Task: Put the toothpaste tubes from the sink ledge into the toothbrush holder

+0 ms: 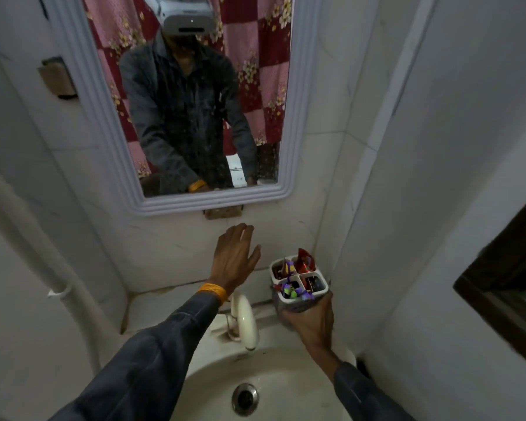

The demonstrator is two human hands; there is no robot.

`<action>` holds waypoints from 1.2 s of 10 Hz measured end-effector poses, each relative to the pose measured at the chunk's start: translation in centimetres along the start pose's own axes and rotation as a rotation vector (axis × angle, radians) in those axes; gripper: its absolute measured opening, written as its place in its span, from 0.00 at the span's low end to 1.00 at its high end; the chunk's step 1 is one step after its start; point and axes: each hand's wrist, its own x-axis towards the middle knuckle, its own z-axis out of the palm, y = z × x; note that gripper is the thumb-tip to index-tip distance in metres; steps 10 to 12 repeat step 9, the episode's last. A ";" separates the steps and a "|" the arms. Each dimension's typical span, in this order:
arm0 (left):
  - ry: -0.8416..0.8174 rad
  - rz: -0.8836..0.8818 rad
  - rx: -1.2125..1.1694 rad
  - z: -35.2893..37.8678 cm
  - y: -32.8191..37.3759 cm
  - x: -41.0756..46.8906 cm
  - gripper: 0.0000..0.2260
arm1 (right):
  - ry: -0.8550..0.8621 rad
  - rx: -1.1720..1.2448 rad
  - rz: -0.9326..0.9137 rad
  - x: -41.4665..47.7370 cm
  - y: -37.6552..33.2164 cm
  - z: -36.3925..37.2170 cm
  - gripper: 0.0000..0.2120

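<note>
Head view. The right hand [312, 319] grips the lower body of the holder [299, 284], a white four-compartment cup at the right rear of the sink [289, 387], close to the corner of the tiled wall; whether its base rests on the ledge [152, 308] cannot be told. Tubes [292, 288] stand in the compartments: a red one rises from the far right cell, purple-and-green ones fill the near left cell, and another shows in the far left cell (the near right cell looks dark, its contents unclear). The left hand [234, 259] is held open and empty, fingers spread, above the ledge and near the wall, just left of the holder and apart from it; an orange band [213, 290] circles its wrist. The tap [245, 322] curves over the basin between the two arms. A white-framed mirror [295, 117] hangs above.
</note>
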 end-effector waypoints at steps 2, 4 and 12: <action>-0.071 0.138 0.100 1.6 -0.5 1.7 0.22 | 0.074 -0.037 0.004 5.7 -3.3 1.2 0.56; -0.117 0.236 0.125 4.4 -1.9 2.3 0.23 | 0.103 -0.043 0.000 8.7 -2.4 3.3 0.53; -0.050 0.181 0.087 4.2 -3.0 1.7 0.23 | 0.099 -0.219 -0.143 7.6 -0.8 2.4 0.69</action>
